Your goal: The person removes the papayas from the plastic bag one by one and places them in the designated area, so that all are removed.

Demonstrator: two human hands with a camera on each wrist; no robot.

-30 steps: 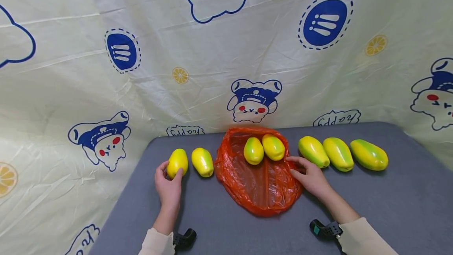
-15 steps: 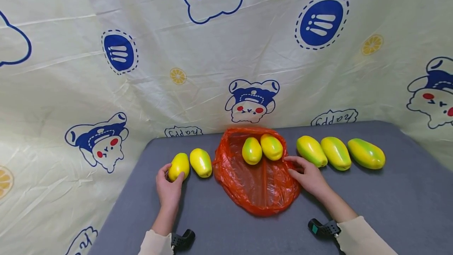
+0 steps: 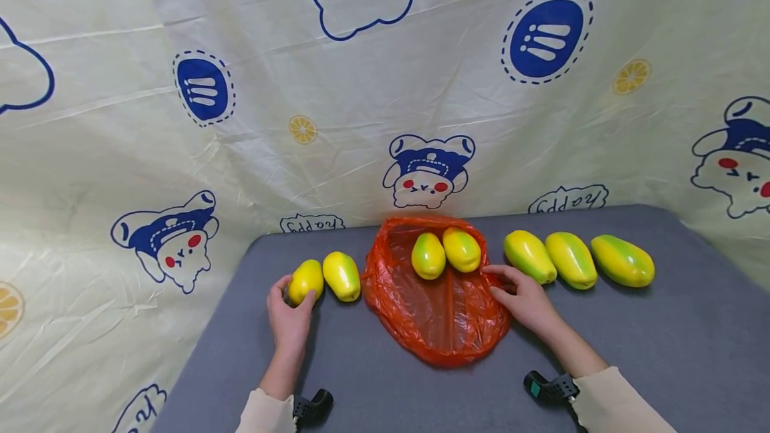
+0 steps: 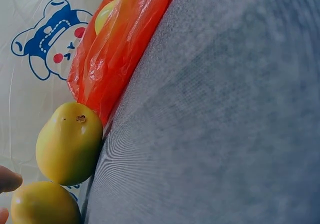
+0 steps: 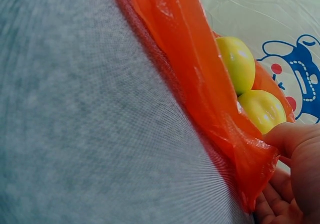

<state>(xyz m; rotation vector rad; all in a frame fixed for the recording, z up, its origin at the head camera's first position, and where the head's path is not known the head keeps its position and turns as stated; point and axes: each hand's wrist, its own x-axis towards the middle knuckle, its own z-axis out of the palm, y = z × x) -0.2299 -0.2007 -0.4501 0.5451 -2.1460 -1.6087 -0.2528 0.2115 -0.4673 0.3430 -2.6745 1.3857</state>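
My left hand (image 3: 290, 316) is around a yellow papaya (image 3: 306, 282) at the left of the table, thumb on its near side and fingers on its far left side. A second yellow-green papaya (image 3: 341, 276) lies just right of it. In the middle, a red plastic bag (image 3: 421, 346) lies spread with its mouth open. Two papayas (image 3: 428, 256) rest inside the bag, toward the back. My right hand (image 3: 526, 299) pinches the bag's right rim between thumb and fingers, as the right wrist view shows. Only fingertips (image 4: 7, 180) of my left hand appear in the left wrist view.
Three more papayas (image 3: 571, 260) lie in a row right of the bag, near the back of the grey table (image 3: 662, 353). Behind the table hangs a pale printed cloth (image 3: 361, 85).
The papaya at my left hand has shifted slightly right and nearer, closer to its neighbour, and the hand has followed it. My right hand has stayed on the bag's rim.
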